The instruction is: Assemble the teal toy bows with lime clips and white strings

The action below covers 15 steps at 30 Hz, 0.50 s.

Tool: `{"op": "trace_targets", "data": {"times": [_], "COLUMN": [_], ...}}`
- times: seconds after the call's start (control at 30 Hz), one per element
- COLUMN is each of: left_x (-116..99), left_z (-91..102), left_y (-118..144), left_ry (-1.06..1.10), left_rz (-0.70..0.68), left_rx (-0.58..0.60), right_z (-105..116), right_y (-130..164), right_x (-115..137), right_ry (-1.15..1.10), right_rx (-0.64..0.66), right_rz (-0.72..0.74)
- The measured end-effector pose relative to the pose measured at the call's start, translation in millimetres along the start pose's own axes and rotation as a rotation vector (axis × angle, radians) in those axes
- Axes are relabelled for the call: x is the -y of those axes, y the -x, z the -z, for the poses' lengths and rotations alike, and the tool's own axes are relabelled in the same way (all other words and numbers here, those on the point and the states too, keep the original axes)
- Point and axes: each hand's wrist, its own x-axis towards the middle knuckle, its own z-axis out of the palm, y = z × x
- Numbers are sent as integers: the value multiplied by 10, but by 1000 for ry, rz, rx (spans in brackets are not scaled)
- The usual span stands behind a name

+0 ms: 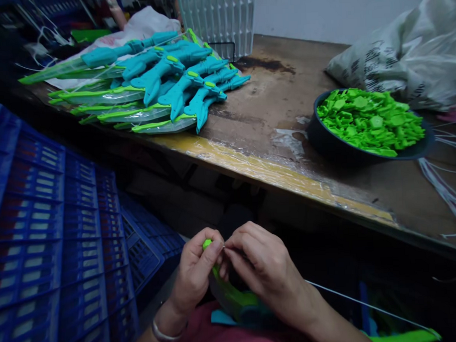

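A toy bow with green limbs and a blue grip lies across my lap, its near limb partly hidden by my hands. My left hand is closed around the limb's green tip, which pokes out above the thumb. Right beside it, my right hand pinches a white string close to that tip; the pinched end is very small. Behind my right wrist the string stretches toward another green tip at the lower right. The middle of the bow is dark and mostly covered.
Several similar blue and green toy bows are piled on the wooden table. A dark bowl holds small green plastic pieces. White strings hang at the right, near a printed sack. Blue crates stand at left.
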Motion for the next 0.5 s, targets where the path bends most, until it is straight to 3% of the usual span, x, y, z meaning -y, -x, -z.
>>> {"op": "trace_targets", "data": {"times": [0.37,0.5], "left_x": [4,120], "left_z": [-60,-117], "left_y": [-50,-91], "left_ry": [46,155], "left_rz": [-27,-39], "left_rx": [28,65], "right_z": [102,101], "right_y": [115,188], "right_x": [30,31], "right_ry": [254,463], "right_rx": [-69,-78], "right_rz": [6,93]}}
